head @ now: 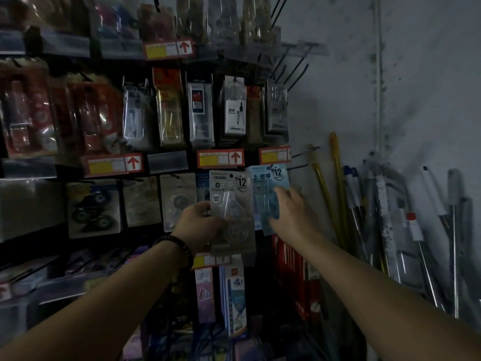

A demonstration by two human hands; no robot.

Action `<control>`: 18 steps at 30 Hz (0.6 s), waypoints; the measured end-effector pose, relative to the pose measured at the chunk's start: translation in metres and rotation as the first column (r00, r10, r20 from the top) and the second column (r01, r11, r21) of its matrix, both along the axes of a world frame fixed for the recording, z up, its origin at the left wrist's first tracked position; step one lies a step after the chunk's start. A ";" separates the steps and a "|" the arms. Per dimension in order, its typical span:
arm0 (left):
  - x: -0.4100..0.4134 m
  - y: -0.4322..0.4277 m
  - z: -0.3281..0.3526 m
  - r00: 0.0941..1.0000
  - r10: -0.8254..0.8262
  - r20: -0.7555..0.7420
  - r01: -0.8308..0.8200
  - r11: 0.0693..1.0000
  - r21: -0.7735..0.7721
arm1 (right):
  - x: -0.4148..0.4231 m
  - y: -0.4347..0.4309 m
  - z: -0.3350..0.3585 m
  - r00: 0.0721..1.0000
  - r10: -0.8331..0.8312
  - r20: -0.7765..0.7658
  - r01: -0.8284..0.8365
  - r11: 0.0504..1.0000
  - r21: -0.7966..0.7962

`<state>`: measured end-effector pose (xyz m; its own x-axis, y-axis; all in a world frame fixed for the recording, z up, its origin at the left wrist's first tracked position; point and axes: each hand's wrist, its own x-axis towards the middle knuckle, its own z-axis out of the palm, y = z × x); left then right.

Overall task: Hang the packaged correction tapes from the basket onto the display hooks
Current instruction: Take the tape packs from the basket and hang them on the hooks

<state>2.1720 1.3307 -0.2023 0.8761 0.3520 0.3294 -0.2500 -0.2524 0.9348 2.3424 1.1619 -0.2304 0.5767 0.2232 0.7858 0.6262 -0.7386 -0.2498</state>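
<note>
Grey pack held up at the rack's right edge, blue pack just beside it.
Left hand grips grey pack by its left edge, fingers curled round it. Right hand fingers lie on blue pack's front; pinch or plain touch, can't tell.

Dim room; stained grey wall, what look like poles leaning against it.

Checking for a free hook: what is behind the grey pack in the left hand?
A blue package edge shows beside the grey pack, a price label beneath it; any hook behind is covered.
</note>
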 end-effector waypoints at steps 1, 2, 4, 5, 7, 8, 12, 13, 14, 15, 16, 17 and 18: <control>0.002 0.001 0.000 1.000 0.000 0.005 0.000 1.000 -0.006 | 0.003 0.002 -0.001 1.000 0.006 -0.008 -0.006 1.000 -0.001; 0.003 0.001 0.000 1.000 -0.002 0.009 0.002 1.000 -0.012 | 0.004 0.002 -0.002 1.000 0.017 -0.018 -0.017 1.000 0.005; 0.006 0.003 0.002 1.000 -0.020 0.019 0.021 0.999 -0.024 | 0.002 0.002 -0.003 0.999 0.038 -0.018 -0.037 0.999 0.038; 0.007 0.003 0.003 0.999 -0.029 0.022 0.030 0.999 -0.025 | -0.002 0.000 -0.003 0.999 0.051 0.011 -0.052 0.996 0.070; 0.011 0.001 0.005 0.999 -0.033 0.029 0.033 0.999 -0.022 | -0.013 -0.005 -0.005 0.989 0.086 0.117 -0.098 0.990 0.106; 0.012 -0.002 0.005 0.999 -0.040 0.032 0.040 0.999 -0.013 | -0.021 -0.007 -0.006 0.980 0.114 0.166 -0.132 0.986 0.101; 0.021 -0.018 0.005 0.997 -0.076 0.030 0.075 0.997 0.029 | -0.044 -0.013 -0.013 0.948 0.244 0.206 -0.255 0.966 0.029; 0.024 -0.022 0.004 0.996 -0.081 0.025 0.080 0.997 0.024 | -0.046 -0.013 -0.016 0.944 0.268 0.195 -0.273 0.962 -0.001; 0.026 -0.026 0.003 0.996 -0.083 0.024 0.083 0.996 0.029 | -0.046 -0.012 -0.020 0.942 0.276 0.190 -0.276 0.961 -0.027; 0.031 -0.029 0.002 0.997 -0.075 0.029 0.073 0.996 0.049 | -0.045 -0.012 -0.022 0.943 0.276 0.187 -0.275 0.961 -0.035; 0.035 -0.031 0.000 0.997 -0.066 0.039 0.063 0.996 0.069 | -0.044 -0.013 -0.025 0.945 0.274 0.180 -0.275 0.961 -0.019; 0.039 -0.033 -0.001 0.997 -0.062 0.044 0.058 0.994 0.090 | -0.044 -0.013 -0.027 0.947 0.272 0.171 -0.278 0.961 0.009; 0.041 -0.035 -0.002 0.997 -0.058 0.044 0.053 0.993 0.106 | -0.043 -0.015 -0.028 0.950 0.267 0.162 -0.277 0.960 0.038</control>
<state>2.2131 1.2959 -0.2038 0.8763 0.2643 0.4028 -0.3089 -0.3331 0.8908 2.2992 1.1470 -0.2585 0.3715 0.3047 0.8770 0.8355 -0.5217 -0.1726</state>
